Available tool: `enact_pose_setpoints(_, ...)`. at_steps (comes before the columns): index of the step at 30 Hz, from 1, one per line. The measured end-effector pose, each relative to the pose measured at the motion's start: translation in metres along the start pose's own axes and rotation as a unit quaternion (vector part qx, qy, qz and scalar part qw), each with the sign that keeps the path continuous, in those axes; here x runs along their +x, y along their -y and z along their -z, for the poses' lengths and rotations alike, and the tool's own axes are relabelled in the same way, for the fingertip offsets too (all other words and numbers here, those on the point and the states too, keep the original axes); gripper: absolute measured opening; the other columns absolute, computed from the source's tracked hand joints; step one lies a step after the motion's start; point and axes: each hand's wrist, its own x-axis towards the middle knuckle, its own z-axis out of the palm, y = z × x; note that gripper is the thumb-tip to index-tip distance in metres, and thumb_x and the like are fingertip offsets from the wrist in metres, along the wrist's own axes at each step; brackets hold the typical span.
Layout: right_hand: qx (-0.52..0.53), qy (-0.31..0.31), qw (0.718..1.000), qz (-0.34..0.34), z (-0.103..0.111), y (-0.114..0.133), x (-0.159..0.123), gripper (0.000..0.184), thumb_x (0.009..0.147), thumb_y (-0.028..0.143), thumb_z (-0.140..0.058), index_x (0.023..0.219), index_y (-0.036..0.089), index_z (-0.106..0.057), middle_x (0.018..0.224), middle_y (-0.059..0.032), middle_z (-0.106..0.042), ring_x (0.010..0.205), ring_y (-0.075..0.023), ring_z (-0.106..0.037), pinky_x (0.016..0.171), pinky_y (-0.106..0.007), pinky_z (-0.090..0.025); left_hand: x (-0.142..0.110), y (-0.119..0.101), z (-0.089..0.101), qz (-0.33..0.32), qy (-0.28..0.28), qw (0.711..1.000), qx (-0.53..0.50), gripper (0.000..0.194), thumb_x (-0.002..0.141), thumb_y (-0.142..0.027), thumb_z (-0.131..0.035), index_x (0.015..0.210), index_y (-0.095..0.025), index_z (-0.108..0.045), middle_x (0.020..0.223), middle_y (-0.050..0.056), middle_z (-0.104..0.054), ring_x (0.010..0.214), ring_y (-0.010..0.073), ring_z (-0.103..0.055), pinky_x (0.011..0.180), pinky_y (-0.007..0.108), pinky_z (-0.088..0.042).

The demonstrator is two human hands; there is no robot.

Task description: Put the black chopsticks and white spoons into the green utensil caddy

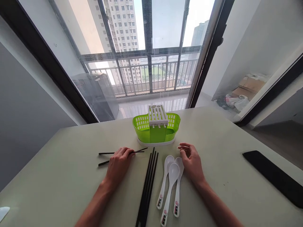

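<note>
My left hand [120, 162] is closed over two black chopsticks [105, 153], whose ends stick out on both sides of it just above the table. Right of that hand, several more black chopsticks [149, 179] lie side by side, pointing away from me. Three white spoons [173, 173] with printed handles lie beside them, partly overlapping. My right hand [192, 160] rests at the spoons' right edge, fingers loosely curled and apart, with nothing visible in it. Beyond both hands stands a green cutlery basket [143, 136] with a white slotted rack [158, 115] across its middle.
The pale table [217, 135] reaches back to a glass door and window. A long black flat object [272, 176] lies at the right. Part of a white object [3, 212] shows at the left edge. Behind the glass, cardboard boxes [252, 86] and bags sit on the floor.
</note>
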Motion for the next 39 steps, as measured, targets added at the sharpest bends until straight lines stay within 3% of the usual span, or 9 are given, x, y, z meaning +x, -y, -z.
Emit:
enact_pose_setpoints(5, -0.024, 0.001, 0.999, 0.047, 0.000, 0.007, -0.003, 0.023, 0.096, 0.034, -0.052, 0.108, 0.019, -0.064, 0.108, -0.0114, -0.071, 0.095, -0.0238, -0.070, 0.086, -0.041, -0.057, -0.004, -0.020, -0.003, -0.053, -0.059, 0.997, -0.019, 0.022, 0.108, -0.033, -0.050, 0.109, -0.022, -0.069, 0.092, 0.002, -0.077, 0.070, 0.0155, -0.071, 0.067, 0.027, -0.050)
enact_pose_setpoints(11, -0.049, 0.040, 0.986, 0.155, 0.001, 0.027, -0.013, 0.013, 0.097, 0.028, -0.053, 0.103, 0.023, -0.064, 0.106, -0.0072, -0.069, 0.093, -0.0220, -0.064, 0.089, -0.040, -0.052, -0.007, -0.044, -0.006, -0.137, -0.095, 0.984, -0.061, 0.025, 0.108, -0.023, -0.049, 0.128, -0.023, -0.063, 0.090, 0.002, -0.070, 0.071, 0.0115, -0.068, 0.067, 0.022, -0.051)
enact_pose_setpoints(14, -0.039, 0.104, 0.973, 0.205, 0.003, 0.042, -0.020, 0.014, 0.094, 0.025, -0.058, 0.107, 0.024, -0.064, 0.096, -0.0034, -0.071, 0.090, -0.0201, -0.065, 0.086, -0.035, -0.052, -0.010, -0.053, -0.006, -0.156, -0.097, 0.980, -0.079, 0.028, 0.108, -0.021, -0.046, 0.133, -0.022, -0.060, 0.092, 0.002, -0.068, 0.073, 0.0119, -0.067, 0.070, 0.022, -0.053)
enact_pose_setpoints(17, -0.040, 0.198, 0.950, 0.239, 0.003, 0.061, -0.028, 0.033, 0.092, 0.025, -0.064, 0.125, 0.025, -0.063, 0.091, -0.0011, -0.072, 0.083, -0.0182, -0.067, 0.081, -0.032, -0.054, -0.014, -0.059, -0.006, -0.182, -0.093, 0.973, -0.109, 0.031, 0.109, -0.020, -0.045, 0.136, -0.022, -0.058, 0.092, 0.002, -0.067, 0.076, 0.0130, -0.066, 0.073, 0.024, -0.054)
enact_pose_setpoints(21, -0.026, 0.314, 0.924, 0.218, -0.005, 0.089, -0.039, 0.047, 0.092, 0.030, -0.071, 0.137, 0.027, -0.059, 0.102, -0.0024, -0.076, 0.091, -0.0187, -0.070, 0.089, -0.032, -0.054, -0.018, -0.062, -0.007, -0.184, -0.120, 0.961, -0.166, 0.028, 0.107, -0.017, -0.047, 0.131, -0.022, -0.060, 0.092, 0.003, -0.066, 0.076, 0.0139, -0.064, 0.072, 0.025, -0.053)
enact_pose_setpoints(25, 0.029, 0.301, 0.939, 0.165, -0.019, 0.110, -0.045, 0.018, 0.105, 0.035, -0.056, 0.111, 0.027, -0.070, 0.088, 0.0017, -0.072, 0.076, -0.0134, -0.065, 0.075, -0.025, -0.050, -0.019, -0.063, -0.008, -0.162, -0.142, 0.953, -0.213, 0.025, 0.105, -0.014, -0.049, 0.124, -0.022, -0.064, 0.093, 0.003, -0.065, 0.080, 0.0148, -0.063, 0.076, 0.026, -0.053)
enact_pose_setpoints(28, 0.020, 0.266, 0.941, 0.210, -0.026, 0.128, -0.044, 0.030, 0.108, 0.034, -0.047, 0.087, 0.023, -0.065, 0.079, 0.0024, -0.064, 0.071, -0.0119, -0.058, 0.069, -0.023, -0.044, -0.020, -0.062, -0.008, -0.123, -0.150, 0.953, -0.234, 0.028, 0.106, -0.015, -0.048, 0.129, -0.024, -0.062, 0.096, 0.003, -0.066, 0.083, 0.0156, -0.063, 0.080, 0.028, -0.052)
enact_pose_setpoints(32, -0.004, 0.173, 0.954, 0.246, -0.029, 0.163, -0.032, 0.037, 0.110, 0.032, -0.042, 0.077, 0.023, -0.053, 0.069, 0.0046, -0.053, 0.062, -0.0109, -0.050, 0.064, -0.023, -0.039, -0.020, -0.061, -0.011, -0.061, -0.131, 0.948, -0.284, 0.021, 0.108, -0.019, -0.043, 0.118, -0.022, -0.061, 0.095, 0.004, -0.067, 0.085, 0.0168, -0.063, 0.079, 0.028, -0.052)
enact_pose_setpoints(39, -0.052, 0.219, 0.921, 0.317, -0.050, 0.203, -0.020, 0.037, 0.111, 0.034, -0.041, 0.076, 0.024, -0.048, 0.071, 0.0019, -0.056, 0.062, -0.0123, -0.050, 0.063, -0.026, -0.037, -0.021, -0.062, -0.011, -0.028, -0.091, 0.932, -0.351, 0.022, 0.109, -0.023, -0.037, 0.102, -0.022, -0.058, 0.094, 0.006, -0.069, 0.090, 0.0215, -0.061, 0.086, 0.036, -0.054)
